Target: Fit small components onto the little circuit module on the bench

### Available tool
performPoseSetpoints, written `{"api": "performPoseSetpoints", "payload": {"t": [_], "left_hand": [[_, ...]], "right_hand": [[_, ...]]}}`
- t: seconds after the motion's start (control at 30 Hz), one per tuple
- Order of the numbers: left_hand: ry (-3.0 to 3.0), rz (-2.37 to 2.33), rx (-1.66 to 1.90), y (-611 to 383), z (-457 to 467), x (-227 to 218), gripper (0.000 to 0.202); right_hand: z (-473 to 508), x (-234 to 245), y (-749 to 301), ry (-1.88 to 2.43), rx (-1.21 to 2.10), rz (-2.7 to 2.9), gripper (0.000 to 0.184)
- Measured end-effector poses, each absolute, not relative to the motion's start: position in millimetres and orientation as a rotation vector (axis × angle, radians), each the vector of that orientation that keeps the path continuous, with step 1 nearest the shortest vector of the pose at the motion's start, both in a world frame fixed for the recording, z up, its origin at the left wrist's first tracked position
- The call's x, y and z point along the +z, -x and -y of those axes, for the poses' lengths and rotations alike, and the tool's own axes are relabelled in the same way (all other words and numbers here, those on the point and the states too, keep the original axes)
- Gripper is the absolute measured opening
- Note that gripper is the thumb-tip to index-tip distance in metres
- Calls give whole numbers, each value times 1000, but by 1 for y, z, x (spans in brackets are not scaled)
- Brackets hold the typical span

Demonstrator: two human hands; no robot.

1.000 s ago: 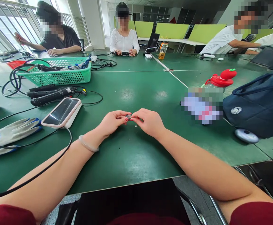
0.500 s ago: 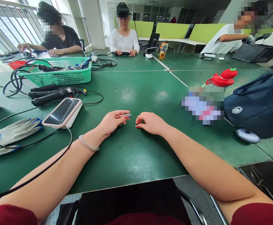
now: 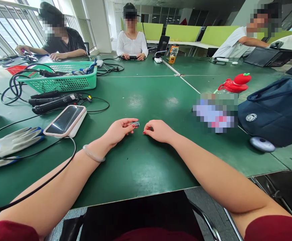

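My left hand (image 3: 120,129) rests on the green table (image 3: 140,160) and pinches a small dark metal part (image 3: 135,124) between thumb and fingertips. My right hand (image 3: 158,131) lies a little to the right of it, fingers curled into a pinch against the tabletop; whatever is under the fingertips is too small to make out. A pale bangle (image 3: 93,154) sits on my left wrist. The two hands are a short gap apart.
To the left lie a phone in a pink case (image 3: 65,121), work gloves (image 3: 10,145), black cables and handheld tools (image 3: 53,100), and a green basket (image 3: 60,78). On the right are a navy bag (image 3: 273,112), a red-lidded bottle (image 3: 233,85) and a small grey disc (image 3: 262,144). Other people sit around the far side.
A second ago both hands held the small part together. My right hand has let go and drawn back to the right, down onto the table; my left hand keeps the part.
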State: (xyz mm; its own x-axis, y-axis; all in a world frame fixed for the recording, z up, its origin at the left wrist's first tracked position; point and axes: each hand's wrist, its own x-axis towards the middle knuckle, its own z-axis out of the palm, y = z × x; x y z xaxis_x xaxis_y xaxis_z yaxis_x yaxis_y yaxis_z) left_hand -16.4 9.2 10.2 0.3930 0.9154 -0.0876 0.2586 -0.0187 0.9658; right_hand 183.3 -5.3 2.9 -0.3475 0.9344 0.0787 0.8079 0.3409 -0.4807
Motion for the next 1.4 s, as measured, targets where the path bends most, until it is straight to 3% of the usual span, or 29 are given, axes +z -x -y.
{"api": "performPoseSetpoints", "payload": {"t": [0.27, 0.57, 0.73, 1.4], "left_hand": [[-1543, -1090, 723, 18, -10, 9, 43], [-1636, -1129, 678, 16, -8, 12, 44], [-1610, -1088, 685, 16, -10, 6, 45], [-1602, -1040, 643, 14, -9, 5, 37]], "right_hand": [[7, 3, -189, 1415, 556, 2313, 1], [8, 6, -184, 1489, 449, 2355, 9], [13, 14, -182, 1477, 320, 2078, 12], [22, 13, -167, 1330, 325, 2098, 12]]}}
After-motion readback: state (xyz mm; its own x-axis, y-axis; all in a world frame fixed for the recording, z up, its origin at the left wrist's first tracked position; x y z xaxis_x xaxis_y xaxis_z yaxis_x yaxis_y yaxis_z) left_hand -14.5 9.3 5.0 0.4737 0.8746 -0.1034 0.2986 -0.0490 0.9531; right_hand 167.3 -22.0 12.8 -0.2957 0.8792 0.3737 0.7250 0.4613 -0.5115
